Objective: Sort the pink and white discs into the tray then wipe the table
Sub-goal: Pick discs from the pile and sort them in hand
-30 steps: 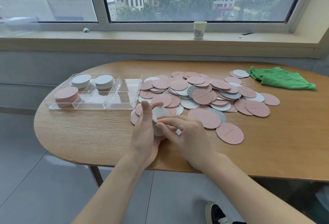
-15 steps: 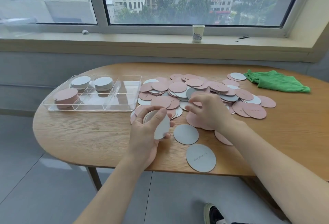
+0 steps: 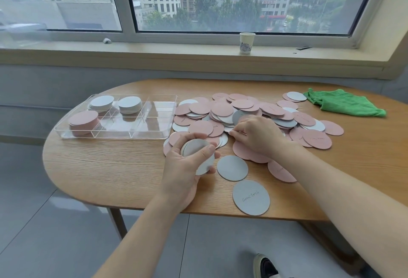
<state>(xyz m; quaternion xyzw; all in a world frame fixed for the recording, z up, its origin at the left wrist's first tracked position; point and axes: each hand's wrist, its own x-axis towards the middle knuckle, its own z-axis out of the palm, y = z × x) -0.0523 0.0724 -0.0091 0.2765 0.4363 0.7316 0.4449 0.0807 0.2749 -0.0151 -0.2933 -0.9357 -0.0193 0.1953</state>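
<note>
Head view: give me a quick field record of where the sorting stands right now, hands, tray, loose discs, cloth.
left hand: grips a stack of white discs above the table's near edge
right hand: fingers pinch at discs in the pile
tray: two white stacks at the back left, one pink stack at the front left, other compartments bare
loose white discs: two lie apart near the front edge, one with handwriting
cloth: green, crumpled, far right, untouched
table wipe: not yet begun
</note>
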